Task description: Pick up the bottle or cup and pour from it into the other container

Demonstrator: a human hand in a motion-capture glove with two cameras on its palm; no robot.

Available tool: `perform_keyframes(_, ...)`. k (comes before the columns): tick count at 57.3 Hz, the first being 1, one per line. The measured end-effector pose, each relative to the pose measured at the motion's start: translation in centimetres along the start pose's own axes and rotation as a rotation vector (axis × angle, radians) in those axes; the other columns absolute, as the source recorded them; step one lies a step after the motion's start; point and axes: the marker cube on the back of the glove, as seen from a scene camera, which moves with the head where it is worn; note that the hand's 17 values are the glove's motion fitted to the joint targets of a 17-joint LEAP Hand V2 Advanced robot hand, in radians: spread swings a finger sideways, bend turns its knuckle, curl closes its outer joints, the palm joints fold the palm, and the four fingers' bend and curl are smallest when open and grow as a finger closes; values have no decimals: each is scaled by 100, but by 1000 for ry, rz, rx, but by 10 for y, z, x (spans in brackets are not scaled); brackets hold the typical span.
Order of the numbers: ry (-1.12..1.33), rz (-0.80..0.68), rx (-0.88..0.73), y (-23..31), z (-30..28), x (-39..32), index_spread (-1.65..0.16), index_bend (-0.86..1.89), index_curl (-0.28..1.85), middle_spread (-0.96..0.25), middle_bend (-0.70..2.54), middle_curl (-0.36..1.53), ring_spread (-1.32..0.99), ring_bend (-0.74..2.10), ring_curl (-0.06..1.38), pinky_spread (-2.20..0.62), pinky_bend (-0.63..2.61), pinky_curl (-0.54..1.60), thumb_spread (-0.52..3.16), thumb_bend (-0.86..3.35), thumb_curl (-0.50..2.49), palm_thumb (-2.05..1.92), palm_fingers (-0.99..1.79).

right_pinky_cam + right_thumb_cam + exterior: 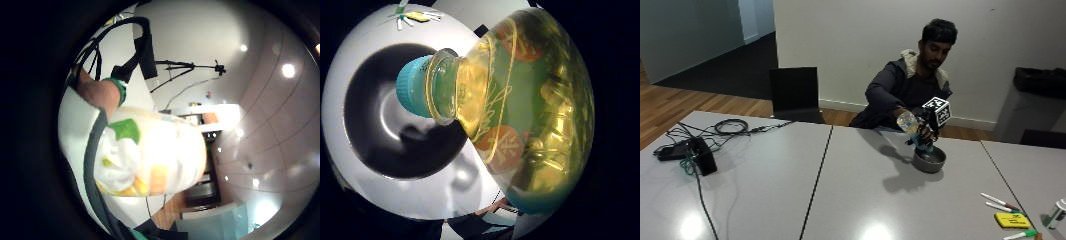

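Note:
A person seated across the grey table holds a clear plastic bottle (910, 123) in the black-gloved right hand (927, 131). The bottle is tipped steeply, its teal cap end (925, 148) pointing down over a dark grey bowl (929, 159) on the table. In the thumb side palm view the bottle (520, 100), with yellowish liquid and a green and orange label, fills most of the picture. Its teal cap (412, 86) is on and hangs above the bowl's dark inside (375, 125). The little finger side palm view shows the bottle's base (150, 155) close to the palm.
Markers (999, 201) and a yellow sticky-note pad (1011, 220) lie on the table's near right. A black box (701, 156) with cables (726, 127) sits at the left. A black chair (794, 94) stands behind the table. A seam (818, 175) runs between table sections.

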Motion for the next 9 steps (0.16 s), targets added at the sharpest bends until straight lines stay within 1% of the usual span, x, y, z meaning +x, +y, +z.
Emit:
perform_keyframes(3,-3,-33,25,2,0,0,-32,11,27,-31,36,44,-25,52,39,-1,34,32,50,-4,56,106,111)
perform_keyframes(7,-3,-27,24,2,0,1,-32,11,27,-31,36,44,-25,52,39,-1,33,32,50,-3,56,106,111)
perform_keyframes(9,-12,2,-7,3,-2,0,-32,11,27,-31,36,44,-25,52,40,-1,33,32,50,-3,56,106,111)
